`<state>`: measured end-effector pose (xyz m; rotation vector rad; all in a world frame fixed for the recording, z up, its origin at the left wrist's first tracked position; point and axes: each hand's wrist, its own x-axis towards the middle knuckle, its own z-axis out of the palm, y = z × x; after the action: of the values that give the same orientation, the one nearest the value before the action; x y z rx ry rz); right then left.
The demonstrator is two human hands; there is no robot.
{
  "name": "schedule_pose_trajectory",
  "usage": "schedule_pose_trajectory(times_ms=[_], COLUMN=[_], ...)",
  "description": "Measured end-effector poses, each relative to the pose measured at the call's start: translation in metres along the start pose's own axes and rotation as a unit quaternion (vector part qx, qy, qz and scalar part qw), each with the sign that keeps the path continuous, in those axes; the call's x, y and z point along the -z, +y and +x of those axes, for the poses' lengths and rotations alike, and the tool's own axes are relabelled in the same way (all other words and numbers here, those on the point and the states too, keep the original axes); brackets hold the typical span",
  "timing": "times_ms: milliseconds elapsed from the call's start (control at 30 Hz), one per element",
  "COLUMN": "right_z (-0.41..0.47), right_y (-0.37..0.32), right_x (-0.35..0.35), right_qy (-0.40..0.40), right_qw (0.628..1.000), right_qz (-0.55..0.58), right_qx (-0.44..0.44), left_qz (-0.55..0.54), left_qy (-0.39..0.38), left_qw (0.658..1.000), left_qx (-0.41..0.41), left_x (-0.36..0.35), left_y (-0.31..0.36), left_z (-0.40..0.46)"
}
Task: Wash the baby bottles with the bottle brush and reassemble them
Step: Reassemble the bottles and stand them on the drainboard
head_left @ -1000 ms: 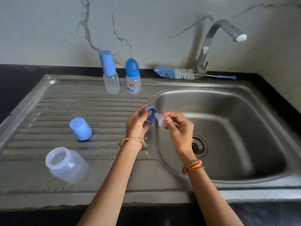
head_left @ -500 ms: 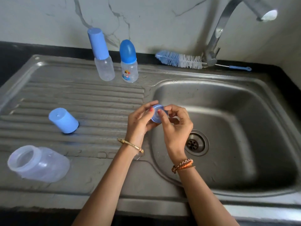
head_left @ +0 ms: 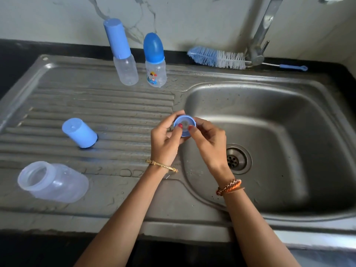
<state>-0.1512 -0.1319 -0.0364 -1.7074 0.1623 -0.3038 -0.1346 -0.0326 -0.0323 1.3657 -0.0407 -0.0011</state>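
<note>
Over the edge between a steel draining board [head_left: 96, 105] and the sink bowl [head_left: 269, 132], two hands meet around a small blue screw ring [head_left: 184, 125]. The left hand [head_left: 165, 139] curls round the ring's left side, thumb pressing on its face; the right hand [head_left: 208, 139] pinches its right side, thumb on the face too. A pale teat sits in the ring's middle. On the draining board, a clear open bottle [head_left: 54, 183] lies on its side near the front, with a blue cap [head_left: 80, 132] standing behind it. Two capped bottles [head_left: 125, 54] stand upright at the back. A bottle brush [head_left: 217, 58] lies on the rim beside the tap [head_left: 260, 35].
</note>
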Motion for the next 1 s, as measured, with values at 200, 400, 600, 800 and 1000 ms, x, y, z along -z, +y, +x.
schedule_pose_trajectory(times_ms=[200,400,600,800,1000], right_z=[-0.005,-0.001,0.001,-0.003,-0.007], right_y=[-0.004,-0.001,0.002,0.003,-0.001], right_x=[-0.006,-0.005,0.002,0.0,-0.004], right_qy=[0.05,0.094,0.015,0.032,0.064], right_qw=[0.994,0.99,0.998,0.998,0.997], right_qz=[-0.084,-0.091,-0.046,0.009,0.047], right_qx=[0.038,0.051,0.05,0.051,0.001], left_qz=[0.038,0.021,0.121,0.152,0.181], left_qy=[0.02,0.014,0.017,0.029,0.05], left_qw=[0.998,0.998,0.977,0.966,0.958], left_qx=[-0.054,-0.056,-0.177,-0.206,-0.216], left_x=[0.002,-0.004,0.001,-0.002,0.0], left_y=[-0.007,-0.013,-0.009,-0.009,-0.014], left_z=[0.002,0.0,-0.001,-0.004,-0.004])
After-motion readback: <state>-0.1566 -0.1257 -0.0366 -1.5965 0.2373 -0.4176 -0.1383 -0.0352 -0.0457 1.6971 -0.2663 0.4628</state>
